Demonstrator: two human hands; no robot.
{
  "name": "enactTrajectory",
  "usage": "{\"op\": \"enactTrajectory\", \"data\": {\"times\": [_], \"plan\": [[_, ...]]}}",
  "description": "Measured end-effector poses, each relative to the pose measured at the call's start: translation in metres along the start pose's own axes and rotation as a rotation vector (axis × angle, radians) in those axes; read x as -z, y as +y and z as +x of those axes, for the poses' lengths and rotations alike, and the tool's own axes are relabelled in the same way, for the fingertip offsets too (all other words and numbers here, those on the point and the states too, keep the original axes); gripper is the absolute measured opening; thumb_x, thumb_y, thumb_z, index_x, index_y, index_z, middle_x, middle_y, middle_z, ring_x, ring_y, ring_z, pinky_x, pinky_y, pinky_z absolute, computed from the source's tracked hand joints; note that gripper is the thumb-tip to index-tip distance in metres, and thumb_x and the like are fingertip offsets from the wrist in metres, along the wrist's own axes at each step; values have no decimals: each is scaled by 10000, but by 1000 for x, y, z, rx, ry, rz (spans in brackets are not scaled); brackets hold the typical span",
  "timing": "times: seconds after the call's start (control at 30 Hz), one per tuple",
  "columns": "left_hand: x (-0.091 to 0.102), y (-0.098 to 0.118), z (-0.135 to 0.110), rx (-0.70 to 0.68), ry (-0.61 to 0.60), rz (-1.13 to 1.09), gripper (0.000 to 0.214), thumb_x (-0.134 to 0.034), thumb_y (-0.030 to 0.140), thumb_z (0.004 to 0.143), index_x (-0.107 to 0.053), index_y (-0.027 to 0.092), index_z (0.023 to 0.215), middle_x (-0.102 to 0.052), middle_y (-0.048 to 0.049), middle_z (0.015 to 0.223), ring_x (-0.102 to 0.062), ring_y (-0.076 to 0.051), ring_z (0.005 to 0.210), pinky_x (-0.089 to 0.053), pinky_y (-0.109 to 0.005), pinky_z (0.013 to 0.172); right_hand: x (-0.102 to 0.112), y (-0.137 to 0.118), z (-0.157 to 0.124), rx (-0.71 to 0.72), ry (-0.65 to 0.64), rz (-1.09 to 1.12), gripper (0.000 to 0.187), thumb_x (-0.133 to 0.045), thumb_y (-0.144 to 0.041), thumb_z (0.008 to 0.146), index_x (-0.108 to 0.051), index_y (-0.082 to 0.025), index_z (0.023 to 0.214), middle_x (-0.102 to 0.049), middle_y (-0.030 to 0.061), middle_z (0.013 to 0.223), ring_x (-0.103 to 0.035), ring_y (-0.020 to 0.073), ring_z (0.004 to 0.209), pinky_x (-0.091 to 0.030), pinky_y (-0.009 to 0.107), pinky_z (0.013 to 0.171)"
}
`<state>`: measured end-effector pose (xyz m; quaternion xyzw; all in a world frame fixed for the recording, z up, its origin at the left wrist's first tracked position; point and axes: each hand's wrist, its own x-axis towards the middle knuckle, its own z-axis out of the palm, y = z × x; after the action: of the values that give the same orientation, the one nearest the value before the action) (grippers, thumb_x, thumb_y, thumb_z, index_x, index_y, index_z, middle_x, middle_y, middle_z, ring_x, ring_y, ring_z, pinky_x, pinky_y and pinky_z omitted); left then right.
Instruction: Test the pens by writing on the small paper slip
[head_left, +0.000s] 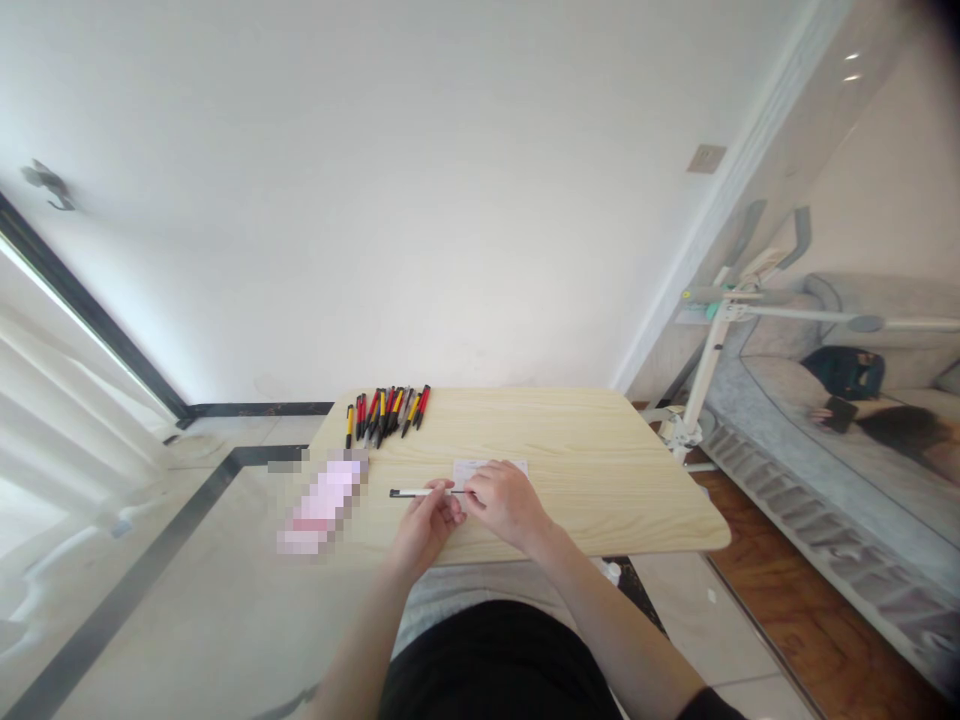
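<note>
The left hand (pixel 429 525) grips a white pen (pixel 409 492) above the near half of the table (pixel 600 470), its black clip end pointing to 9 o'clock. At the pen's 3 o'clock end, the right hand (pixel 504 502) pinches a thin dark piece (pixel 459 491); whether it is joined to the barrel, I cannot tell. White paper (pixel 466 467) lies partly hidden behind those fingers. Red, yellow and grey pens (pixel 382 408) cluster at 11 o'clock from the held pen; a pixelated pinkish object (pixel 322 505) sits at 9.
</note>
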<state>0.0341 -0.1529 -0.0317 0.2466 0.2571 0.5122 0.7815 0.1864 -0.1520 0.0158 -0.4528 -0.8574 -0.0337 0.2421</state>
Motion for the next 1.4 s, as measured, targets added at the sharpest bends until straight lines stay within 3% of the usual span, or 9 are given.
{"op": "enactTrajectory", "data": {"times": [0.4,0.67,0.93,1.4], "plan": [[3,-1,0,2,-17,-52,88,-568,220,774,-582,139,804,-549,-11,580,-507,-102,542,-413,-262,610,14,24,-34,-84,32,111,121,-530,-192,794,-632,-219,735,-641,33,751,-543,175,771,-392,311,745],[7,2,2,42,-22,-128,102,-544,242,793,-574,145,807,-533,5,580,-488,-89,522,-425,-264,616,0,49,-79,-378,252,273,123,-531,-222,776,-649,-207,743,-637,45,724,-555,184,739,-428,311,690],[8,2,3,55,-1,-146,83,-530,215,801,-573,145,794,-518,15,565,-470,-81,513,-424,-257,615,-24,61,-87,-749,418,543,219,-544,-352,754,-650,-161,767,-645,47,722,-569,164,662,-441,275,621],[6,2,3,55,9,-132,85,-526,207,796,-582,144,780,-510,15,551,-465,-83,507,-426,-259,612,-19,47,-86,-597,404,391,145,-536,-273,772,-641,-175,747,-614,48,714,-549,167,716,-429,279,650]]}}
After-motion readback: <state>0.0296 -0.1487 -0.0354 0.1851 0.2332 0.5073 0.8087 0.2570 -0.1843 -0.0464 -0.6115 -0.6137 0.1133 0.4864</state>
